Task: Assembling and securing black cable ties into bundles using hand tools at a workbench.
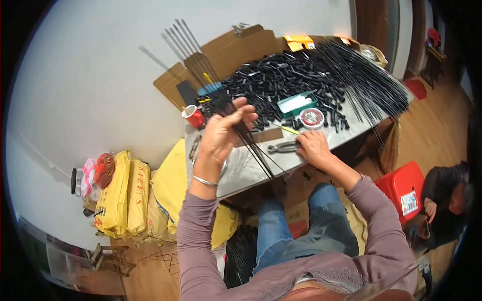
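The left hand (221, 133) is closing around a bundle of thin black rods (251, 143), fingers wrapped over the upper part of the bundle and thumb behind it; the rods are slanting down from the hand toward the near edge of the table (241, 173), their lower ends fanning out over its grey top; a silver bangle (205, 181) is sitting on the left wrist. The right hand (312, 146) is lying on the table to the right of the bundle, fingers curled loosely and resting against a pair of pliers (281, 147); whether it is actually gripping them, I cannot tell.

Beyond the hands, toward the far side of the table, a heap of small black parts (271, 80) is spreading across the top; a round tin (312, 118) and a green tray (297, 104) are sitting at the near edge of that heap; a red cup (194, 116) is standing at the table's left corner; a large sheaf of long black rods (366, 83) is fanning over the table's right end. Yellow sacks (125, 198) are lying on the floor left of the table; a red stool (404, 188) is standing to its right, with another person (444, 198) sitting just beside it.
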`<act>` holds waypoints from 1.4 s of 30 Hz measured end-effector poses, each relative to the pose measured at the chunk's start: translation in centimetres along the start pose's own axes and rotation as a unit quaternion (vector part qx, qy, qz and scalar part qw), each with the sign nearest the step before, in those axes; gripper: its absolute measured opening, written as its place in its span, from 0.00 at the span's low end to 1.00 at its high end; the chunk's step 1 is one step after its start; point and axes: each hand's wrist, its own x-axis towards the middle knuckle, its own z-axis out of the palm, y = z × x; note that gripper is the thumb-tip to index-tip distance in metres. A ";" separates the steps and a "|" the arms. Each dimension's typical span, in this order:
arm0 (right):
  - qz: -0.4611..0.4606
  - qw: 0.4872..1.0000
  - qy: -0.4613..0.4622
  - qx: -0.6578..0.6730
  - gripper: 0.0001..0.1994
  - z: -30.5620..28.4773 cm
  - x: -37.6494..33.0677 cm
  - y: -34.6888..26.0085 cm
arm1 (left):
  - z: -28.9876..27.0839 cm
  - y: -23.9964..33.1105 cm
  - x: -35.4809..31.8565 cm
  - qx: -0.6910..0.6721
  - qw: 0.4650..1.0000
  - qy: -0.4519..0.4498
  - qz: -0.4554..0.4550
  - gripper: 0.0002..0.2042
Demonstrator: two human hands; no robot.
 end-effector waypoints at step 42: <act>0.086 0.494 -0.313 0.807 0.21 -1.9 14.1 -5.2 | -4.9 -15.6 -4.9 -0.030 0.978 -0.060 -0.200 0.16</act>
